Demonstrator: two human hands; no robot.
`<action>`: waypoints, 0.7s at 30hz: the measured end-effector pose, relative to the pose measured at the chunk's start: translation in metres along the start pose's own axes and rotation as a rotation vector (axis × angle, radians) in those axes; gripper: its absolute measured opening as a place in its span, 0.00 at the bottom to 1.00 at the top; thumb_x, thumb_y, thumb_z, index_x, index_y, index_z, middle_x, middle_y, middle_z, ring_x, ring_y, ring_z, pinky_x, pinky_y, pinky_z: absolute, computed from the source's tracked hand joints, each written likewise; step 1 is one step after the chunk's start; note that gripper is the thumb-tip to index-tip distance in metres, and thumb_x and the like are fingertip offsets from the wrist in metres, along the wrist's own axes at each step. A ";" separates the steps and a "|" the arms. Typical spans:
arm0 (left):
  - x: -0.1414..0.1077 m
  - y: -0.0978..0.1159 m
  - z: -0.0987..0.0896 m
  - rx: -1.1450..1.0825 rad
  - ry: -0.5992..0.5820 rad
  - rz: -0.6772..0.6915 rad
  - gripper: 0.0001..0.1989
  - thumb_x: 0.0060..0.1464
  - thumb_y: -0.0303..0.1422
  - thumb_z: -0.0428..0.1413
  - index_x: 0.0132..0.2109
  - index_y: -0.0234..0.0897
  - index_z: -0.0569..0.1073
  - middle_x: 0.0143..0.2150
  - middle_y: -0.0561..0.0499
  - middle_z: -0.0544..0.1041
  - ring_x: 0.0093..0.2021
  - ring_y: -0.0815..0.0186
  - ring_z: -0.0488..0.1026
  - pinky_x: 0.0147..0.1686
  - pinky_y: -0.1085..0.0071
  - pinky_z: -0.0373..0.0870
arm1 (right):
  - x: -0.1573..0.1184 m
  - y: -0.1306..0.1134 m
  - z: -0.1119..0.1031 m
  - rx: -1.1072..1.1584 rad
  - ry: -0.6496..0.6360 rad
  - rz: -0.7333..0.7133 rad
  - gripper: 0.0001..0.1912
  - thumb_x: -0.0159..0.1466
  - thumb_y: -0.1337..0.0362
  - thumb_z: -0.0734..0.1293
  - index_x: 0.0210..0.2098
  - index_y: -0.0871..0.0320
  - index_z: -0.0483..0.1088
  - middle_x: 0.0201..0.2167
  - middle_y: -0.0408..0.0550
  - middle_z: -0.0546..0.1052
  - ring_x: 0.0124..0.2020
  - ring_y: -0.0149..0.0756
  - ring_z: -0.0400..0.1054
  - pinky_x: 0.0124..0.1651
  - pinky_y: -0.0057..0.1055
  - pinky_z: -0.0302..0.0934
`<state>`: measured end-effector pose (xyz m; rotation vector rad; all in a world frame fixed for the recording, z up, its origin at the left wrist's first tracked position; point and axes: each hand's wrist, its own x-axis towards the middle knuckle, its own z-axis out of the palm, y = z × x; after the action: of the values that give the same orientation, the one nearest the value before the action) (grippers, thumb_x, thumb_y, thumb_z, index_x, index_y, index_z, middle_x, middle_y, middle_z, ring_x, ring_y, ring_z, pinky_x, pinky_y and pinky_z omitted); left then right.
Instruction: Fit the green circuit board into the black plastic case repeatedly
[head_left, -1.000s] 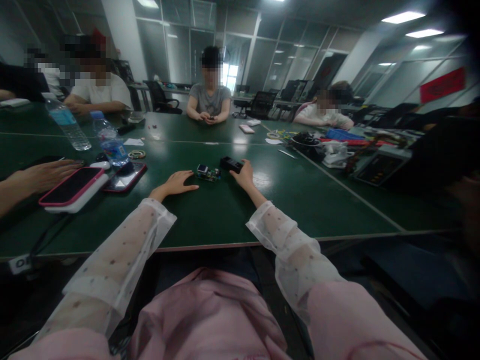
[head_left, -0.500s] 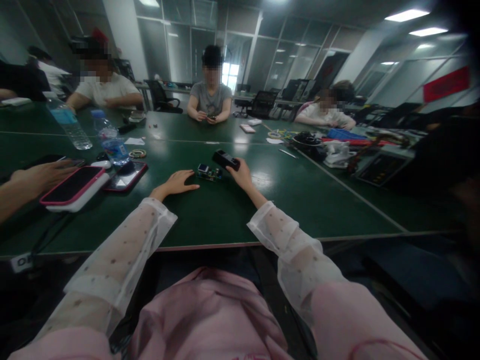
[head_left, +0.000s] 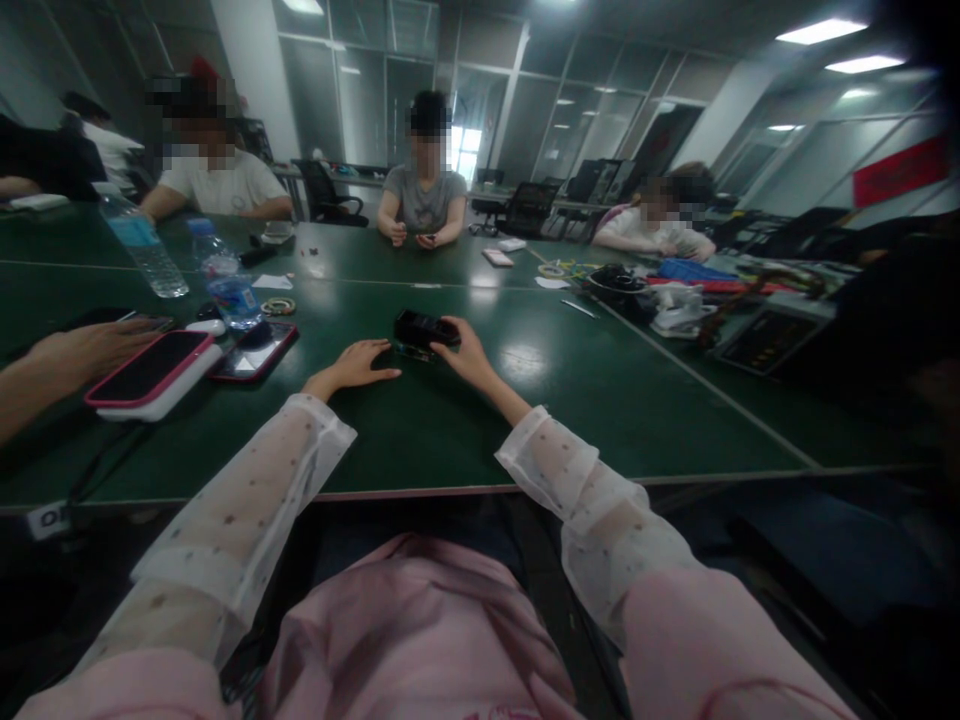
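My right hand (head_left: 466,352) grips a black box-shaped case (head_left: 420,328) by its right end, thumb on the near side and fingers on the far side. Beneath the case a small circuit board (head_left: 411,353) shows only its near edge; the case hides the rest, and I cannot tell whether the two touch. My left hand (head_left: 360,364) rests on the green table (head_left: 420,440) just left of the board, fingers stretched and thumb apart, with nothing in it.
At the left stand two water bottles (head_left: 229,280), phones (head_left: 256,352), a white box under a pink-edged phone (head_left: 154,370) and another person's hand (head_left: 97,355). A tape roll (head_left: 278,307) lies beyond. To the right are a pen (head_left: 580,309), plastic bags and cables. People sit across the table.
My right hand has moved the black case left, over the circuit board, which was uncovered before. My left hand has stayed in place.
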<state>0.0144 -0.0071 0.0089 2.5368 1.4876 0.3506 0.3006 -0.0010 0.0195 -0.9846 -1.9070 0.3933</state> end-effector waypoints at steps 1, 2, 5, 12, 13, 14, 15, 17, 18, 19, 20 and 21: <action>0.000 0.000 0.000 -0.001 0.001 0.000 0.53 0.55 0.70 0.44 0.72 0.35 0.62 0.74 0.38 0.62 0.74 0.46 0.57 0.71 0.50 0.53 | 0.000 0.001 0.000 -0.001 0.001 -0.013 0.32 0.65 0.47 0.71 0.62 0.55 0.65 0.58 0.59 0.73 0.58 0.54 0.69 0.60 0.53 0.67; 0.000 0.000 0.000 -0.001 0.002 0.000 0.52 0.55 0.70 0.44 0.72 0.36 0.62 0.74 0.38 0.62 0.74 0.46 0.57 0.71 0.50 0.53 | 0.000 0.003 0.000 0.001 0.001 -0.028 0.32 0.64 0.47 0.71 0.62 0.55 0.65 0.57 0.59 0.73 0.57 0.54 0.69 0.60 0.54 0.66; 0.000 0.000 0.000 0.006 0.008 0.000 0.51 0.55 0.70 0.44 0.72 0.37 0.62 0.74 0.40 0.62 0.73 0.46 0.57 0.71 0.51 0.53 | 0.000 0.007 0.000 0.018 0.008 -0.075 0.32 0.63 0.46 0.72 0.61 0.54 0.66 0.57 0.59 0.73 0.58 0.55 0.68 0.60 0.55 0.66; -0.001 0.003 -0.001 0.010 0.013 -0.002 0.53 0.55 0.71 0.43 0.71 0.34 0.63 0.73 0.37 0.62 0.73 0.47 0.57 0.71 0.52 0.53 | 0.000 0.020 0.000 -0.029 -0.086 -0.061 0.31 0.63 0.50 0.73 0.60 0.55 0.66 0.55 0.59 0.74 0.57 0.55 0.69 0.59 0.54 0.66; -0.001 0.003 -0.001 0.007 0.011 -0.006 0.53 0.55 0.71 0.43 0.71 0.33 0.63 0.73 0.37 0.62 0.73 0.47 0.57 0.71 0.53 0.53 | -0.001 0.022 0.000 -0.045 -0.136 -0.055 0.31 0.62 0.51 0.73 0.60 0.56 0.66 0.55 0.59 0.74 0.56 0.55 0.69 0.59 0.55 0.65; -0.001 0.003 -0.001 0.004 0.009 -0.008 0.53 0.55 0.71 0.44 0.72 0.33 0.62 0.73 0.37 0.62 0.74 0.47 0.57 0.71 0.53 0.53 | -0.001 0.024 0.000 -0.060 -0.185 -0.054 0.31 0.62 0.53 0.73 0.60 0.57 0.66 0.55 0.59 0.74 0.56 0.55 0.70 0.59 0.55 0.65; 0.000 0.003 -0.001 0.000 0.006 -0.011 0.53 0.55 0.71 0.44 0.72 0.33 0.62 0.74 0.37 0.62 0.74 0.47 0.57 0.71 0.53 0.52 | -0.001 0.025 0.000 -0.072 -0.227 -0.056 0.31 0.62 0.54 0.73 0.61 0.57 0.66 0.56 0.60 0.74 0.57 0.55 0.70 0.60 0.55 0.64; 0.000 0.003 -0.002 -0.006 -0.001 -0.017 0.53 0.54 0.71 0.44 0.73 0.34 0.61 0.74 0.38 0.61 0.74 0.47 0.56 0.71 0.52 0.52 | -0.002 0.027 0.001 -0.090 -0.273 -0.066 0.31 0.63 0.56 0.72 0.62 0.57 0.65 0.58 0.60 0.73 0.58 0.56 0.69 0.62 0.55 0.62; 0.000 0.003 -0.002 -0.007 -0.004 -0.019 0.54 0.54 0.71 0.44 0.73 0.35 0.61 0.74 0.38 0.61 0.74 0.46 0.55 0.71 0.51 0.52 | -0.002 0.027 0.001 -0.095 -0.279 -0.068 0.31 0.63 0.57 0.72 0.63 0.57 0.64 0.59 0.60 0.73 0.59 0.56 0.68 0.62 0.55 0.61; 0.000 0.003 -0.002 -0.007 -0.009 -0.022 0.54 0.54 0.71 0.44 0.73 0.35 0.60 0.74 0.38 0.61 0.74 0.46 0.55 0.71 0.50 0.51 | -0.002 0.027 0.001 -0.099 -0.282 -0.066 0.31 0.63 0.57 0.72 0.63 0.57 0.64 0.59 0.60 0.73 0.59 0.56 0.68 0.63 0.55 0.61; 0.000 0.003 -0.002 -0.009 -0.014 -0.024 0.54 0.54 0.71 0.44 0.73 0.34 0.60 0.74 0.38 0.60 0.74 0.46 0.55 0.71 0.50 0.51 | -0.002 0.027 0.001 -0.100 -0.285 -0.060 0.31 0.63 0.57 0.72 0.63 0.56 0.64 0.60 0.60 0.73 0.60 0.56 0.68 0.63 0.55 0.61; 0.000 0.004 -0.003 -0.010 -0.017 -0.026 0.54 0.54 0.71 0.44 0.73 0.34 0.60 0.75 0.38 0.60 0.74 0.46 0.55 0.71 0.50 0.51 | -0.003 0.027 0.001 -0.100 -0.287 -0.054 0.31 0.63 0.57 0.72 0.63 0.56 0.63 0.60 0.59 0.72 0.60 0.56 0.67 0.63 0.55 0.61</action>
<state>0.0165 -0.0090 0.0123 2.5036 1.5079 0.3309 0.3135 0.0140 0.0012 -0.9803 -2.2259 0.4298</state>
